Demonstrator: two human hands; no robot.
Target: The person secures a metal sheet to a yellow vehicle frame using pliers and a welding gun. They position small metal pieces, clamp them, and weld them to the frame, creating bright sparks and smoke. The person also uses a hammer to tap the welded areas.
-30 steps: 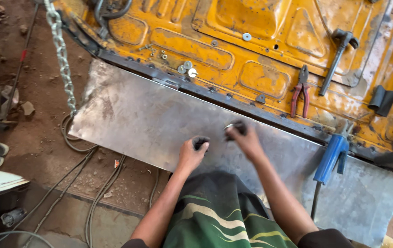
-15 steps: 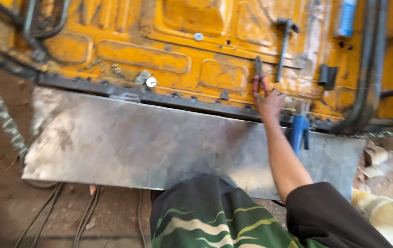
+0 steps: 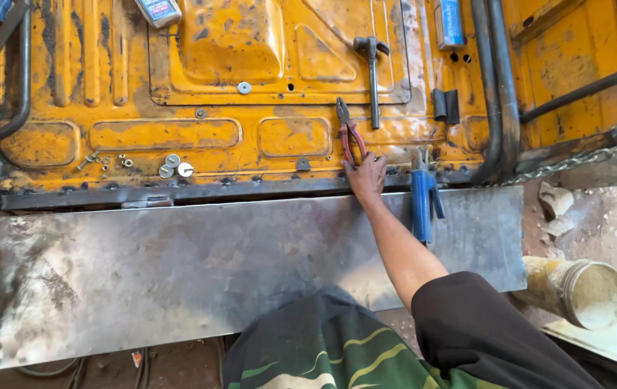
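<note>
The right hand [image 3: 366, 176] has left the steel sheet [image 3: 200, 266] and reached up to the red-handled pliers [image 3: 349, 137]. Its fingers touch the handles; whether they grip cannot be told. The left hand is hidden.

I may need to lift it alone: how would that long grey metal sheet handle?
The long grey metal sheet looks thin and wide, so it would probably flex. Its bare edges seem awkward, perhaps sharp. Likely manageable, not heavy.

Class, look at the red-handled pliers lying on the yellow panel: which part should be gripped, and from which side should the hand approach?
Grip the pliers by the two red handles, coming from the near side. The handles point toward the person and the jaws point away, and the right hand already rests at the handle ends.
</note>
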